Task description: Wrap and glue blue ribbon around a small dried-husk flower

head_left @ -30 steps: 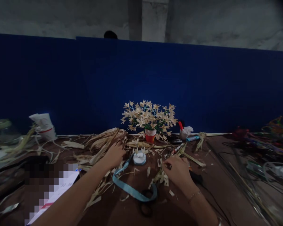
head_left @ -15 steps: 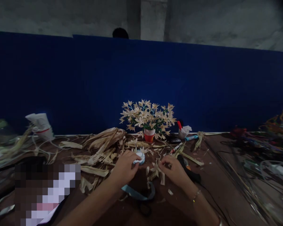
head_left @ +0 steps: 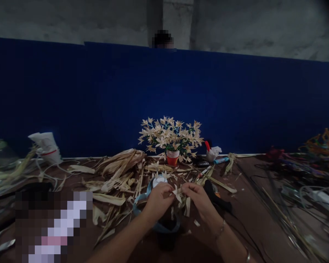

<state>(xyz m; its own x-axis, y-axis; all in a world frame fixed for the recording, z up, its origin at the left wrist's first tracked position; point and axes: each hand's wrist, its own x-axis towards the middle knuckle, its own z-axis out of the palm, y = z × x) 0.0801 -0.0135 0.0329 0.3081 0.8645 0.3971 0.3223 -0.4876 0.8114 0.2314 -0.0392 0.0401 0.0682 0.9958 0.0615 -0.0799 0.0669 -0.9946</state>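
Observation:
A small pale corn-husk flower [head_left: 177, 193] is between my two hands, its petals pointing up and down. My left hand [head_left: 159, 200] pinches at its left side, fingertips close together. From the right, the bent fingers of my right hand [head_left: 196, 196] close on the flower. Behind my left hand lies a white and light-blue roll [head_left: 159, 180] with small flowers near it. A blue ribbon [head_left: 170, 230] curls on the table around and below my left forearm. Loose husk pieces [head_left: 186, 206] lie beneath my right fingers.
A red paper cup [head_left: 172, 157] of husk flowers [head_left: 167, 133] stands against the blue partition [head_left: 84, 91]. Dried husks [head_left: 123, 164] are heaped left. A black-handled tool [head_left: 219, 201], a blue tube [head_left: 221, 160] and tangled wires [head_left: 315, 160] lie right. Someone's head shows above the partition.
My left hand has left the roll and moved right to the flower. My right hand has shifted slightly left with the flower. The ribbon has changed its curl; the head behind has moved right.

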